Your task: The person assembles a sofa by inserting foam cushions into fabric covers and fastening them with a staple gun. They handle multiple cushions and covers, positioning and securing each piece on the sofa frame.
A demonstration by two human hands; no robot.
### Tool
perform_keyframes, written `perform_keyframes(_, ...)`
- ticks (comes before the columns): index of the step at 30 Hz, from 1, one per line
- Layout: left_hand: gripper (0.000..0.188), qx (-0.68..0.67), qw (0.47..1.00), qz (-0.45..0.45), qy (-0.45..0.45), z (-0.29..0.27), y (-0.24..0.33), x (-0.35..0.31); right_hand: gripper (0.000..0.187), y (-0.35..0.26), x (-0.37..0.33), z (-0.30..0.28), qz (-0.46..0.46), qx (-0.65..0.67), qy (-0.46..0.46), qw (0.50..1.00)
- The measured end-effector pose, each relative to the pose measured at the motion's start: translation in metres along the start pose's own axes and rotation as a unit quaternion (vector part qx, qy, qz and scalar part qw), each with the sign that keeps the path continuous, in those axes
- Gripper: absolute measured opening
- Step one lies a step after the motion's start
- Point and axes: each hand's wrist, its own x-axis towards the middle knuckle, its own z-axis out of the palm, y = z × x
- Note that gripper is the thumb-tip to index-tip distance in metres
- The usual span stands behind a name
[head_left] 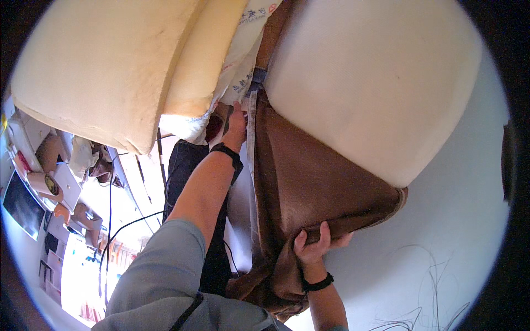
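Observation:
A brown fabric or leather-like cover (326, 176) is drawn over the lower corner of a large pale foam cushion (375, 77). Its loose part hangs in folds toward my body. At the pale-edged strip along the cover's left side, my left hand (236, 129) is closed at the edge, its fingertips partly hidden. Lower down, my right hand (316, 251) grips the bunched cover, thumb and fingers pressing into the folds. Both wrists wear black bands.
Yellowish foam blocks (105, 66) fill the upper left, beside white printed sheeting (243, 60). A pale wall (441, 220) rises on the right, with thin wiry strands at its bottom. Black cables (109, 220) hang at left, near cluttered boxes and a tape roll (51, 187).

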Motion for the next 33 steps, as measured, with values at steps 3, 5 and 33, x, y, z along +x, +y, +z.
perform_keyframes(3,0.047,-0.122,0.977,0.073,-0.158,0.017,0.025,-0.053,0.047,0.003,-0.011,-0.002,0.006,-0.012,-0.012,1.0)
perform_keyframes(5,0.043,0.206,0.953,0.221,-0.035,0.032,0.037,-0.076,0.048,0.001,-0.009,0.0,0.0,-0.007,-0.014,1.0)
perform_keyframes(33,0.073,0.212,0.964,0.16,0.015,0.046,0.029,-0.172,0.056,-0.005,-0.002,0.008,-0.077,-0.053,0.006,0.996)
